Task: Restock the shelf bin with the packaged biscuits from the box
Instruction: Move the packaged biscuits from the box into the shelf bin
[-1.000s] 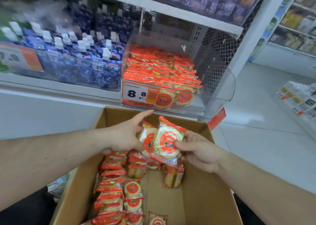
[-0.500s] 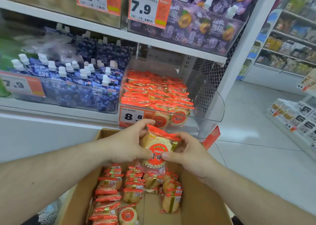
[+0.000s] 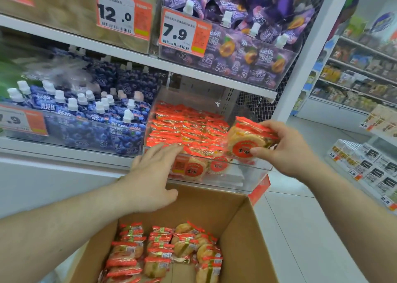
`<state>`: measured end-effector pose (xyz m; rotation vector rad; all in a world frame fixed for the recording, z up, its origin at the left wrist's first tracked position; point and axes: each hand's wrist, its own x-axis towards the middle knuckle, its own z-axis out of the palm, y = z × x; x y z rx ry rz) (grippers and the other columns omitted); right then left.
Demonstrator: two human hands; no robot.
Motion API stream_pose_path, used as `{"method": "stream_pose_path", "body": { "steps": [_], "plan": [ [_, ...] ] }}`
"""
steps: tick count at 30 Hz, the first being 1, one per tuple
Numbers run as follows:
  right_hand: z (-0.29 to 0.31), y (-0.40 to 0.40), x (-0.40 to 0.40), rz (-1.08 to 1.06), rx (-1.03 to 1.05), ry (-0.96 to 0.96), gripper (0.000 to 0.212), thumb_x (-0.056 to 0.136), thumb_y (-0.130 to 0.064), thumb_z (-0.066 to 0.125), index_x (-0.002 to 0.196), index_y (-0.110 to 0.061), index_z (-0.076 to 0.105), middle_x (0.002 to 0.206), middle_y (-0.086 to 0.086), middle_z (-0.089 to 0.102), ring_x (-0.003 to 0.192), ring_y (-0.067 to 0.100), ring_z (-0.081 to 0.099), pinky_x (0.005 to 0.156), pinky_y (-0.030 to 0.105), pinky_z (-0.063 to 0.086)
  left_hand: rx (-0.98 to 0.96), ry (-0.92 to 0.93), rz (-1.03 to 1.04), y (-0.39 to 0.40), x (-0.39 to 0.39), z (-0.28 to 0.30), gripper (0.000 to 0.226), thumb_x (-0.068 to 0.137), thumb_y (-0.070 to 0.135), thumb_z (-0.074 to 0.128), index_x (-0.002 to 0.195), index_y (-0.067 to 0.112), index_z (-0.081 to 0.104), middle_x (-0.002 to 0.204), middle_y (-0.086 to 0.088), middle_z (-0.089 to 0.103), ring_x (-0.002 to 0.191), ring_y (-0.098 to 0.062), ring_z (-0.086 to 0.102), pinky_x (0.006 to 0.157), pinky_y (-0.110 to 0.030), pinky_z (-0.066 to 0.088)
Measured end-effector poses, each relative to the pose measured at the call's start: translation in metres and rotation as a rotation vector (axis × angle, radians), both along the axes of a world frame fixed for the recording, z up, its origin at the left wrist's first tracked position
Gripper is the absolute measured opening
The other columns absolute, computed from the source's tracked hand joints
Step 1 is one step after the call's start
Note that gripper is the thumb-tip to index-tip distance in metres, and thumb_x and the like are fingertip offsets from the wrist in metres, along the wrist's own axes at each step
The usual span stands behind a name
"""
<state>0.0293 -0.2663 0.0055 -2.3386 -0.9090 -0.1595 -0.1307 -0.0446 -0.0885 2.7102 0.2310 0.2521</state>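
Plainly the biggest risk sits in the right hand, which holds a small stack of biscuit packets rather than one: thumb under the front face, fingers curled over the top edge. The wrappers look slick, so if the squeeze loosens, the back packets could slide out and drop in front of the shelf bin, into the cardboard box or onto the floor. The stack hangs just above the bin's clear front wall at its right end, tilted with the printed face toward the camera; judging from that, it needs to clear the wall before it goes down, or the lower edge may catch on it.

A second worry is the bin itself, already well filled with orange rows (only the right end shows spare room). Pushing the stack in hard could buckle the neat rows or crack the biscuits.

The left hand holds nothing. It reaches forward palm down, fingers straight and slightly spread, tips touching or just at the bin's front left edge, covering part of the price label there; whether it presses on the packets I cannot tell. More packets lie in rows at the bottom of the box, below both forearms, near the blue pouches next door.
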Motion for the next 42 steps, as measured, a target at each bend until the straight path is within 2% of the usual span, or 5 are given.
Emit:
{"method": "stream_pose_path", "body": {
  "steps": [9,16,20,26,42],
  "plan": [
    [-0.029,0.027,0.046,0.025,-0.33,0.172,0.039,0.075,-0.012,0.08,0.104,-0.026,0.059,0.098,-0.002,0.067,0.09,0.017,0.065,0.086,0.036,0.054,0.113,0.081,0.034,0.002,0.005,-0.012,0.096,0.083,0.037,0.06,0.151,0.033,-0.008,0.159,0.017,-0.017,0.145,-0.012,-0.022,0.117,-0.045,0.001],
    [-0.041,0.033,0.047,0.018,-0.191,0.51,0.043,0.084,-0.016,0.07,0.123,-0.028,0.055,0.109,0.006,0.06,0.084,0.025,0.067,0.071,0.034,0.054,0.148,0.078,0.027,0.005,0.004,-0.014,0.095,0.084,0.037,0.059,0.152,0.033,-0.008,0.158,0.018,-0.019,0.145,-0.011,-0.022,0.117,-0.046,0.002],
    [-0.048,0.033,0.051,-0.088,-0.169,0.205,0.013,0.085,-0.039,0.068,0.095,-0.032,0.063,0.097,-0.002,0.064,0.083,0.015,0.063,0.074,0.034,0.054,0.158,0.081,0.03,0.004,0.005,-0.015,0.094,0.085,0.036,0.059,0.152,0.032,-0.007,0.158,0.017,-0.019,0.144,-0.013,-0.023,0.117,-0.046,0.003],
    [-0.062,0.052,0.044,-0.074,-0.221,0.17,0.01,0.083,-0.017,0.071,0.074,-0.021,0.07,0.08,-0.004,0.069,0.08,0.012,0.065,0.069,0.028,0.057,0.174,0.079,0.036,0.002,0.006,-0.017,0.092,0.085,0.035,0.059,0.152,0.032,-0.005,0.158,0.015,-0.018,0.144,-0.015,-0.023,0.117,-0.046,0.005],
    [-0.05,0.059,0.048,-0.235,-0.264,0.532,0.041,0.101,-0.046,0.037,0.114,-0.012,0.055,0.097,0.002,0.065,0.081,0.018,0.065,0.084,0.042,0.052,0.202,0.071,0.041,-0.002,0.008,-0.019,0.087,0.085,0.035,0.059,0.151,0.031,0.002,0.158,0.011,-0.018,0.144,-0.02,-0.023,0.116,-0.048,0.008]
  ]
}}
